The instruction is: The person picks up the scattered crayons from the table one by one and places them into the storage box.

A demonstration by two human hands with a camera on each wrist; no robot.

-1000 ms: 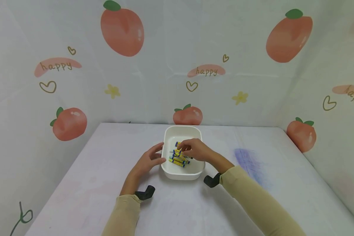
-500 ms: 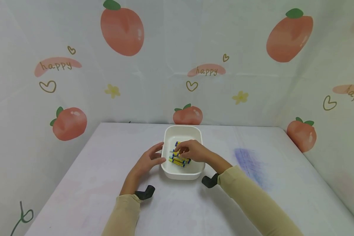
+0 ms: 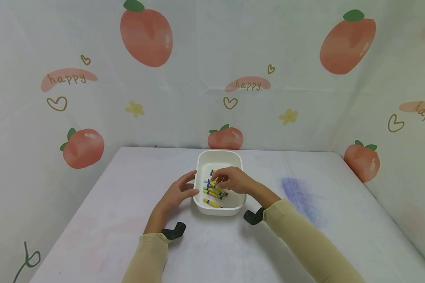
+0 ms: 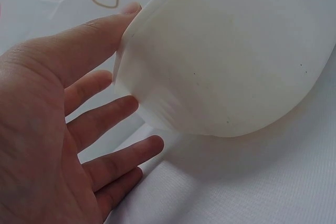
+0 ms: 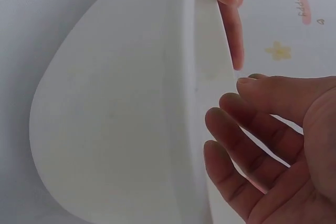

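Several yellow-and-blue crayons (image 3: 212, 192) lie in a white plastic box (image 3: 220, 211), some partly hidden under my right hand. One crayon (image 3: 212, 203) lies apart from the rest, toward the box's near wall. My left hand (image 3: 177, 193) is at the box's left side; in the left wrist view its thumb is at the rim and its straight fingers (image 4: 113, 114) spread along the outer wall. My right hand (image 3: 233, 180) reaches over the right rim, fingers bent loosely down at the crayons. In the right wrist view nothing shows between its thumb and fingers (image 5: 247, 156).
The box stands on a table with a pale cloth (image 3: 134, 169), which has a blue-purple smudge (image 3: 299, 196) to the right. Behind it hangs a white curtain (image 3: 184, 78) printed with fruit and hearts. Each wrist carries a black camera mount (image 3: 175, 231).
One crayon has moved from the pile toward the near wall of the box. My right hand has shifted slightly over the crayons; my left hand has stayed at the box's side.
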